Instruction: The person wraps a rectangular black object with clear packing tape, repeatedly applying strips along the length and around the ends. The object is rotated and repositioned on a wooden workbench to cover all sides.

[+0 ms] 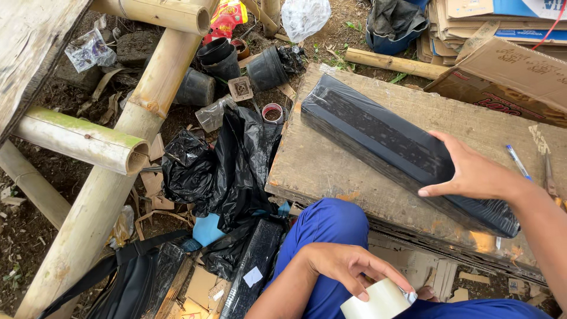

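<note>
So the long black box (401, 147) looks pretty much wrapped already. It's covered end to end in shiny clear film, and the far end looks folded over neatly. It's lying diagonally across the wooden board (319, 159), with its near end out toward the board's front right edge. What I'd guess is left is sealing: I can't make out any tape strips on the film, though the glare makes it hard to be sure.

Right hand (472, 171) is laid flat on top of the box near its closer end, fingers together, thumb hooked over the near side, forearm coming in from the right of the board. Looks like it's just pinning the package down, not gripping it.

Left hand (348, 269) is down below the board's front edge, over the blue trouser leg (331, 230), curled around a pale roll of tape (378, 301), with the thumb and fingers wrapped over the top of it.

Left of the board there's a heap of black plastic bags (230, 165) on the dirt. A blue pen (518, 161) sits on the board's right end, just past the right wrist.
</note>
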